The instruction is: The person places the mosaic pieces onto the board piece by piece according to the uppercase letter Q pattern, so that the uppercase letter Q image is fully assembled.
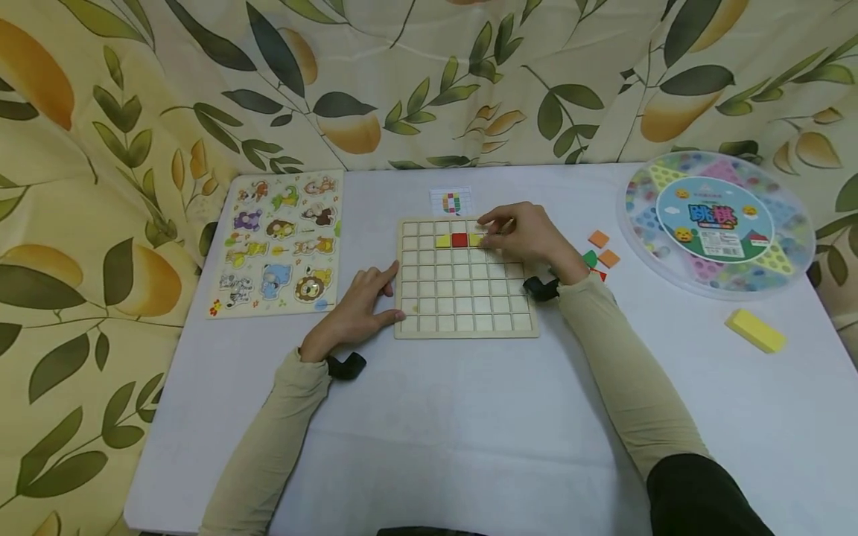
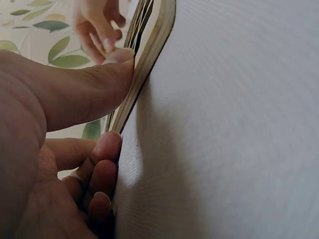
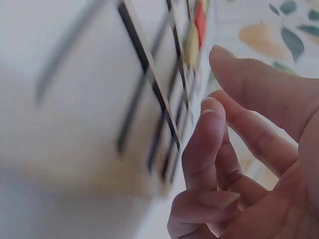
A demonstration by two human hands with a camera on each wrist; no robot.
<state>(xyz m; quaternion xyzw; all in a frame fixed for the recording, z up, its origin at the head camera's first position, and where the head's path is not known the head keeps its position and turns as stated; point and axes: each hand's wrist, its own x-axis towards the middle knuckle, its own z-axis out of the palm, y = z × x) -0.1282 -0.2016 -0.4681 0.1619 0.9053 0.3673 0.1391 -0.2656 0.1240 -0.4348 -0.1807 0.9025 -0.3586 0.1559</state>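
Note:
A wooden grid board [image 1: 467, 300] lies on the white table. In one of its upper rows sit a yellow tile [image 1: 443, 241], a red tile [image 1: 459, 240] and a second yellow tile [image 1: 474, 240], side by side. My right hand [image 1: 529, 237] hovers over the board's upper right, its fingertips beside that second yellow tile. The right wrist view shows its thumb [image 3: 259, 82] apart from bent fingers, with nothing between them. Along the board's left edge, my left hand [image 1: 360, 307] touches the wood with spread thumb and index finger. A small pattern card [image 1: 451, 201] lies behind the board.
Loose orange, green and red pieces [image 1: 608, 258] lie right of the board, partly behind the right wrist. Farther right are a round board-game case [image 1: 714, 219] and a yellow block [image 1: 755, 331]. An animal puzzle board [image 1: 275, 246] lies at the left.

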